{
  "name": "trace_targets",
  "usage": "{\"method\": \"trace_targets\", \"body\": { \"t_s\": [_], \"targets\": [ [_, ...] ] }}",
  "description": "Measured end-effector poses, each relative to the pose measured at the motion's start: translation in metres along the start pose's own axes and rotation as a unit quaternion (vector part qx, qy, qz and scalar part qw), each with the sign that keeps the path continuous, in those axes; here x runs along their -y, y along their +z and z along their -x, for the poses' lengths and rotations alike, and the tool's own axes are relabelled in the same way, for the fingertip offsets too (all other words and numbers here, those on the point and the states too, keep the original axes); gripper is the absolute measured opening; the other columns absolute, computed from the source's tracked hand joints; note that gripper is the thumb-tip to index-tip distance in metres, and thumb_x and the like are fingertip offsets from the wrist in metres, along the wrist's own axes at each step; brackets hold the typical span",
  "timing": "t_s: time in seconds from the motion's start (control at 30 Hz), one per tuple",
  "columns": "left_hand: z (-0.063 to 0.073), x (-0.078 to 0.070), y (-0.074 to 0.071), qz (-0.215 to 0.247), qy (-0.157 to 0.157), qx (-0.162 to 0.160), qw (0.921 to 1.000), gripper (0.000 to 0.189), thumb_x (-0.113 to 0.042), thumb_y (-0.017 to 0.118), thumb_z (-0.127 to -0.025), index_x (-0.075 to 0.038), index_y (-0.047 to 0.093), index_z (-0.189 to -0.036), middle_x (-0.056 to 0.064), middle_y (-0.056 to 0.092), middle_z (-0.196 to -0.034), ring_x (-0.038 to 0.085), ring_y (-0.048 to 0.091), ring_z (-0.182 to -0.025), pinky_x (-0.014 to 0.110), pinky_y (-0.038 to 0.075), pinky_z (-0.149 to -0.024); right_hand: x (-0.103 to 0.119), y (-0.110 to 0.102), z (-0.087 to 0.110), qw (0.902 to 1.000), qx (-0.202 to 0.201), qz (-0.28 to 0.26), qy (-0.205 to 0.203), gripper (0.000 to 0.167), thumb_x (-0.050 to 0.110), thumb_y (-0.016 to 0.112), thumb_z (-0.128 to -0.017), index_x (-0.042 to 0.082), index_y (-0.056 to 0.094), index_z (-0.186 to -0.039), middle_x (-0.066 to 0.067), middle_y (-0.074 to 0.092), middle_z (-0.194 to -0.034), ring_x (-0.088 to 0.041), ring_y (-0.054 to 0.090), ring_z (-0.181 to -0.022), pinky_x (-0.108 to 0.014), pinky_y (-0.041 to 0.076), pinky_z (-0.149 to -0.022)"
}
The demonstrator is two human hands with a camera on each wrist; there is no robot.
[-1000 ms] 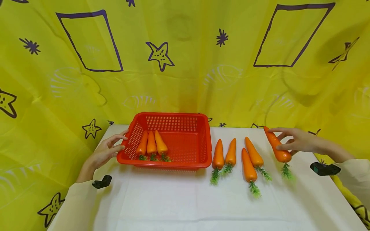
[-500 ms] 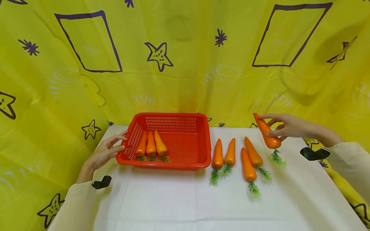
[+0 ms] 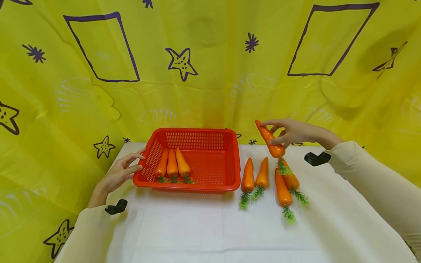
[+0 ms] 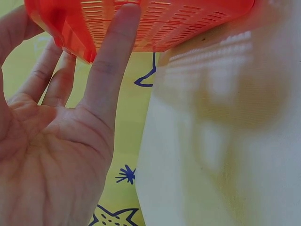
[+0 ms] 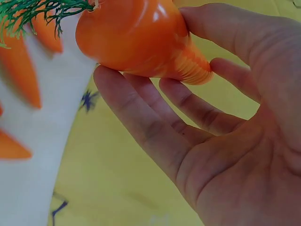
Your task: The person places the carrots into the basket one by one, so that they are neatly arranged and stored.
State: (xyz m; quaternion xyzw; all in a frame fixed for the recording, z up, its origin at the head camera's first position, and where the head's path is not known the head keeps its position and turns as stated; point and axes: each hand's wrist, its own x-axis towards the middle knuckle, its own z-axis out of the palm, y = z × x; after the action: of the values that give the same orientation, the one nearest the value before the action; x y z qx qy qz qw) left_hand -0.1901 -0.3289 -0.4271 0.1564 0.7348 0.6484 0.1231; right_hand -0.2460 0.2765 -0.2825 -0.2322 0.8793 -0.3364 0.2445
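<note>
Out at the right, my right hand point(image 3: 292, 132) pinches an orange carrot point(image 3: 269, 140) with a leafy green top, holding it above the table. Its tip points up and away; the thick end shows close up in the right wrist view, where the carrot point(image 5: 136, 37) lies between thumb and fingers. My left hand point(image 3: 124, 168) touches the left side of a red plastic basket point(image 3: 187, 187). In the left wrist view its fingers point(image 4: 106, 70) are fairly straight against the slotted basket wall point(image 4: 160, 19). Three carrots point(image 3: 172, 163) lie side by side in the basket's left part.
To the right of the basket, several carrots point(image 3: 248, 177) lie on the white tabletop point(image 3: 184, 226), leaves toward the front. The lifted carrot partly hides one carrot point(image 3: 291, 180). A yellow patterned curtain point(image 3: 210, 73) hangs behind and beside the table.
My right hand has lifted the carrot off the table and carried it left, over the other carrots. The left hand and the basket have stayed in place.
</note>
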Motion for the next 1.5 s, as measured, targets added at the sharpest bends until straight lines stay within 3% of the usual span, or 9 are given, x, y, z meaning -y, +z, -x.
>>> {"method": "trace_targets", "body": {
  "t_s": [0.13, 0.23, 0.5, 0.77, 0.9, 1.03, 1.2, 1.37, 1.5],
  "targets": [
    [-0.001, -0.001, -0.001, -0.003, 0.003, 0.002, 1.0000, 0.026, -0.003, 0.056, -0.104, 0.000, 0.053, -0.130, 0.012, 0.013, -0.172, 0.047, 0.010, -0.151, 0.032, 0.054, -0.094, 0.019, 0.006, -0.026, 0.9997, 0.015, 0.011, -0.013, 0.074, 0.021, 0.072, -0.098, 0.015, 0.033, -0.161, -0.027, 0.045, -0.144, -0.034, 0.070, -0.102, -0.042, 0.061, -0.079],
    [-0.001, -0.002, -0.001, -0.004, 0.001, 0.000, 1.0000, 0.026, -0.003, 0.056, -0.104, 0.001, 0.053, -0.130, 0.013, 0.013, -0.171, 0.047, 0.011, -0.151, 0.032, 0.054, -0.093, 0.031, 0.012, -0.048, 0.9994, 0.027, 0.005, -0.022, 0.072, 0.020, 0.071, -0.099, 0.017, 0.034, -0.161, -0.025, 0.045, -0.144, -0.034, 0.068, -0.108, -0.042, 0.061, -0.080],
    [-0.001, -0.002, 0.001, -0.007, -0.007, 0.000, 1.0000, 0.026, -0.005, 0.057, -0.104, 0.001, 0.053, -0.130, 0.011, 0.013, -0.172, 0.046, 0.007, -0.153, 0.031, 0.054, -0.093, 0.056, 0.036, -0.097, 0.9974, 0.054, -0.025, -0.041, 0.070, 0.018, 0.072, -0.098, 0.023, 0.038, -0.159, -0.022, 0.045, -0.147, -0.031, 0.070, -0.096, -0.044, 0.061, -0.076],
    [-0.001, 0.000, -0.001, -0.007, -0.010, -0.004, 0.9999, 0.026, -0.006, 0.058, -0.104, 0.000, 0.053, -0.129, 0.010, 0.013, -0.172, 0.045, 0.008, -0.153, 0.028, 0.053, -0.095, 0.070, 0.072, -0.145, 0.9938, 0.088, -0.045, -0.051, 0.069, 0.013, 0.072, -0.098, 0.016, 0.039, -0.159, -0.021, 0.047, -0.141, -0.030, 0.064, -0.099, -0.045, 0.061, -0.078],
    [-0.002, 0.001, -0.001, -0.011, -0.011, -0.008, 0.9998, 0.026, -0.006, 0.058, -0.104, 0.000, 0.053, -0.129, 0.010, 0.014, -0.172, 0.044, 0.009, -0.153, 0.028, 0.053, -0.095, 0.075, 0.092, -0.165, 0.9929, 0.100, -0.048, -0.042, 0.070, 0.011, 0.071, -0.097, 0.015, 0.039, -0.159, -0.021, 0.051, -0.135, -0.027, 0.063, -0.085, -0.050, 0.060, -0.080],
    [-0.003, 0.002, -0.002, -0.013, -0.012, -0.009, 0.9998, 0.026, -0.006, 0.059, -0.104, 0.000, 0.053, -0.129, 0.010, 0.015, -0.172, 0.044, 0.010, -0.153, 0.028, 0.053, -0.095, 0.075, 0.110, -0.184, 0.9922, 0.108, -0.056, -0.028, 0.069, 0.010, 0.071, -0.098, 0.015, 0.039, -0.159, -0.019, 0.056, -0.131, -0.022, 0.063, -0.080, -0.048, 0.060, -0.080],
    [-0.004, 0.001, -0.001, -0.014, -0.005, -0.004, 0.9999, 0.027, -0.006, 0.058, -0.104, 0.000, 0.054, -0.129, 0.010, 0.015, -0.172, 0.044, 0.009, -0.153, 0.029, 0.052, -0.095, 0.073, 0.130, -0.202, 0.9896, 0.114, -0.087, -0.001, 0.066, 0.008, 0.071, -0.097, 0.016, 0.042, -0.157, -0.020, 0.060, -0.130, -0.024, 0.066, -0.092, -0.042, 0.061, -0.079],
    [-0.004, 0.001, -0.002, -0.012, 0.003, 0.003, 0.9999, 0.027, -0.004, 0.057, -0.104, 0.001, 0.053, -0.130, 0.009, 0.014, -0.172, 0.046, 0.009, -0.153, 0.034, 0.055, -0.092, 0.067, 0.144, -0.217, 0.9876, 0.116, -0.102, 0.027, 0.065, 0.010, 0.072, -0.097, 0.018, 0.045, -0.155, -0.023, 0.052, -0.145, -0.031, 0.064, -0.109, -0.040, 0.061, -0.078],
    [-0.003, 0.002, -0.003, -0.009, 0.004, 0.003, 0.9999, 0.027, -0.003, 0.057, -0.104, 0.002, 0.053, -0.130, 0.009, 0.015, -0.172, 0.046, 0.009, -0.153, 0.034, 0.055, -0.092, 0.064, 0.154, -0.225, 0.9848, 0.116, -0.123, 0.039, 0.065, 0.011, 0.072, -0.097, 0.018, 0.045, -0.155, -0.023, 0.047, -0.151, -0.029, 0.063, -0.105, -0.042, 0.061, -0.077]
  ]
}}
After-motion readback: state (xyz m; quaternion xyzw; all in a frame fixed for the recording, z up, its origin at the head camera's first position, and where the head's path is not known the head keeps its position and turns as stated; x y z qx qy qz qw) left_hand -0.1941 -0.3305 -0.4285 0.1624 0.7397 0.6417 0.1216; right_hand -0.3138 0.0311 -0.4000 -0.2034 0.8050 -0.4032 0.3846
